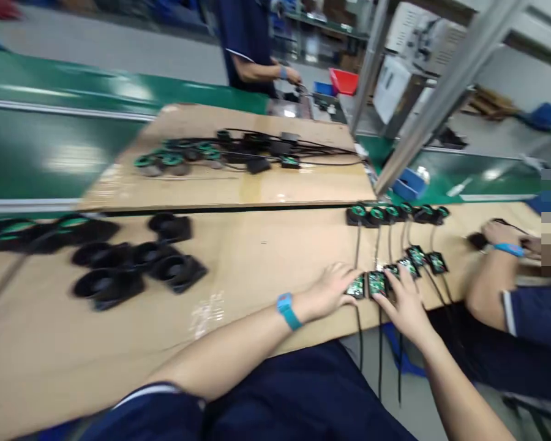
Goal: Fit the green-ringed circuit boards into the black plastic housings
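A row of small black cases with green circuit boards runs along the table's front edge at the right, each with a black cable. My left hand has its fingers and thumb around the leftmost circuit board. Beside it, my right hand touches the neighbouring circuit board with thumb and forefinger; its other fingers lie over further boards and partly hide them. Thin cables link the boards to a row of round black parts with green rings behind them. Other cables hang over the front edge.
Black cone-shaped parts lie on the left of the cardboard-covered table. A raised board behind carries cables and ringed parts. A metal post slants up at right. A co-worker's hand is at right; another person stands beyond.
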A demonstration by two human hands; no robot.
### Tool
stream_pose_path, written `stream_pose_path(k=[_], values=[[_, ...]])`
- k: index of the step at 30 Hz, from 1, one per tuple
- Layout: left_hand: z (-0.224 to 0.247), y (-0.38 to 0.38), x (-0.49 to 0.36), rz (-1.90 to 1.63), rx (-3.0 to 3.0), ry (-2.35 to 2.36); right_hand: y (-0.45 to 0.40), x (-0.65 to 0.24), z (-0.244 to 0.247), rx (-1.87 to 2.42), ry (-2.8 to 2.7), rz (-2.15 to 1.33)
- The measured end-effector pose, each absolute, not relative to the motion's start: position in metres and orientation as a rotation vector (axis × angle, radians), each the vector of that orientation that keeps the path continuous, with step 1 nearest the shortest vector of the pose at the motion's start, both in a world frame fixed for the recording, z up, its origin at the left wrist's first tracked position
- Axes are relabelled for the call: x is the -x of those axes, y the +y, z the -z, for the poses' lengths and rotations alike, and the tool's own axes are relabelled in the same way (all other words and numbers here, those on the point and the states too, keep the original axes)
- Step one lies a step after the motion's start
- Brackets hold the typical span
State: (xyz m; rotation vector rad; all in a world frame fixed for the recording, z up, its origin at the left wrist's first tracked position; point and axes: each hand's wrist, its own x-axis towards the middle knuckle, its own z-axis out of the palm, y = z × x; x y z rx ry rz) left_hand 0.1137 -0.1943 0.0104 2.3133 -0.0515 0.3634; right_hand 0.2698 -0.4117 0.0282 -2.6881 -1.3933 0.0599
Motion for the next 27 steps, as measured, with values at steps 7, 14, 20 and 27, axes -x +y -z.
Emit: stream_pose_path(k=[7,14,20,27], values=[[-0.008,-0.187,-0.111,-0.407,-2.133,-0.135,-0.400,-0.260,-0.036,2.595,-1.545,-0.075],[0.000,-0.191,-0.114,-0.462,-2.153,-0.046,-0.398,-0.297,-0.036,2.229,-1.534,-0.191],[0.004,-0.202,-0.117,-0.480,-2.262,0.009,-0.399,-0.339,-0.052,2.320,-1.606,-0.356],[-0.004,-0.247,-0.156,-0.544,-2.333,0.009,-0.409,-0.356,-0.050,2.429,-1.691,-0.281]])
